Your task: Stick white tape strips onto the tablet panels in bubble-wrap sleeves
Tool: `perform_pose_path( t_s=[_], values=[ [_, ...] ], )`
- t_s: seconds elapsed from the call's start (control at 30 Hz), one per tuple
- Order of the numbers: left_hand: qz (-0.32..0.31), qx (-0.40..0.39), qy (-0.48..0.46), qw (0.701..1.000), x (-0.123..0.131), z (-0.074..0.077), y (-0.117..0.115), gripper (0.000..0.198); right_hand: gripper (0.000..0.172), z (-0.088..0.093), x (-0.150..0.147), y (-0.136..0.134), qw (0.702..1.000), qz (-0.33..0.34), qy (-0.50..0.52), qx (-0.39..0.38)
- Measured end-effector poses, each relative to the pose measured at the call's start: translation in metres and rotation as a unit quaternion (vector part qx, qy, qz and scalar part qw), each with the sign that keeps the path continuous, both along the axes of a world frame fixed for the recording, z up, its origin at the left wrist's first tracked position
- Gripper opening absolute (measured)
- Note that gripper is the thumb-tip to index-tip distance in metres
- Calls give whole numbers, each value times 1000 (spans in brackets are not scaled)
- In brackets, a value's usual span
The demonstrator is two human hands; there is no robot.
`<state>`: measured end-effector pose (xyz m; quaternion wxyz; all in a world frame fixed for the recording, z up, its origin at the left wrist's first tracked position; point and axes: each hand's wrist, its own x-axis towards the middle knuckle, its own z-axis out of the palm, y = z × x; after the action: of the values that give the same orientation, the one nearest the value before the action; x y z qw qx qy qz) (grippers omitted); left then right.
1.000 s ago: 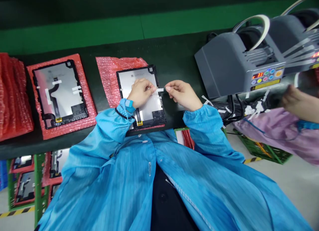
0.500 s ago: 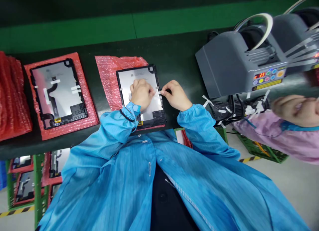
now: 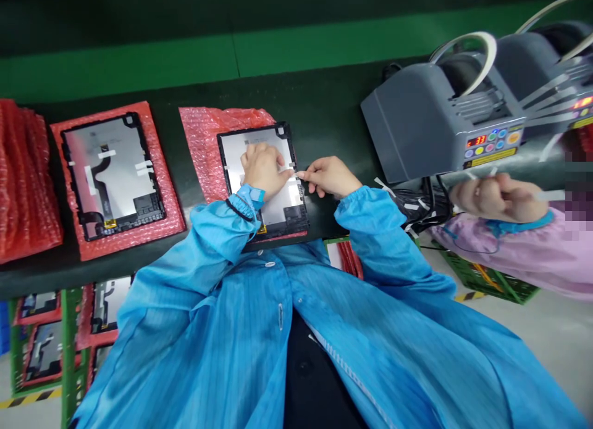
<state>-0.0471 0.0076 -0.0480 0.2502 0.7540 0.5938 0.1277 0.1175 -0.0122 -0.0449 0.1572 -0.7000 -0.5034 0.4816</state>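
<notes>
A tablet screen panel (image 3: 273,136) with a silvery back and black frame lies partly on a red bubble-wrap bag (image 3: 201,142). My left hand (image 3: 263,168) rests over its middle, fingers bent, thumb stretched to the right edge with a gap to the index finger. That thumb touches a small strip of white tape (image 3: 295,175) at the frame. My right hand (image 3: 331,177) is just off this edge, thumb and index pinched at the tape's outer end. More short tape pieces show along the edge. My left palm hides the panel's centre.
Another screen panel (image 3: 118,170) lies on red bubble wrap at left, beside stacked red bags (image 3: 25,182). A grey tape dispenser (image 3: 417,120) stands at right. A co-worker's hand (image 3: 503,197) holds tape near black cables (image 3: 424,204). Green crates (image 3: 71,355) sit below the bench.
My left thumb has stretched out onto the tape at the frame edge. My right hand has lowered slightly, its fingers more extended. The co-worker's hand has moved left and now carries a tape strip.
</notes>
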Motion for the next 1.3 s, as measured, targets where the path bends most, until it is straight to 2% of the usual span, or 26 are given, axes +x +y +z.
perform_pose_path(
  t_s=[0.1, 0.17, 0.27, 0.33, 0.43, 0.5, 0.6, 0.7, 0.77, 0.87, 0.93, 1.0, 1.07, 1.13, 1.23, 1.3],
  values=[
    [-12, 19, -34, 999, -2, -9, 8, 18, 37, 5, -1, 0, 998, -31, 49, -19],
    [2, 44, -57, 997, -20, -11, 8, 14, 35, 8, -4, -4, 997, -43, 65, -21],
    [94, 109, -54, 988, -71, -7, -5, 12, 28, 10, -8, -15, 996, -53, 65, -4],
    [172, 131, -36, 976, -107, -3, -21, 22, 23, 9, -11, -23, 998, -44, 42, 20],
    [250, 34, -76, 965, -136, -6, -43, 33, 26, 5, -17, -30, 998, -28, -8, 62],
    [273, -26, -138, 952, -139, -13, -49, 31, 26, 1, -21, -32, 994, -42, -22, 100],
    [283, -43, -231, 930, -136, -23, -49, 30, 19, -2, -26, -36, 984, -66, 11, 165],
    [285, -62, -311, 905, -136, -26, -47, 27, 20, 0, -28, -41, 975, -74, 38, 207],
    [282, -52, -362, 887, -138, -25, -46, 23, 22, 7, -24, -44, 965, -101, 37, 238],
    [267, -27, -434, 860, -143, -26, -43, 18, 23, 26, -4, -45, 931, -190, 48, 307],
    [262, -41, -429, 864, -147, -29, -41, 17, 20, 40, 11, -43, 900, -253, 70, 349],
    [253, -65, -378, 888, -150, -32, -40, 18, 18, 47, 16, -39, 883, -285, 100, 358],
    [239, -74, -334, 909, -153, -34, -41, 21, 19, 44, 7, -33, 890, -276, 137, 335],
    [225, -77, -331, 913, -154, -33, -44, 21, 25, 31, -14, -25, 914, -227, 174, 289],
    [225, -98, -369, 897, -153, -30, -48, 13, 29, 6, -53, -15, 946, -152, 198, 208],
    [255, -116, -382, 881, -152, -27, -50, 9, 24, -5, -72, -11, 964, -138, 160, 161]
  ],
)
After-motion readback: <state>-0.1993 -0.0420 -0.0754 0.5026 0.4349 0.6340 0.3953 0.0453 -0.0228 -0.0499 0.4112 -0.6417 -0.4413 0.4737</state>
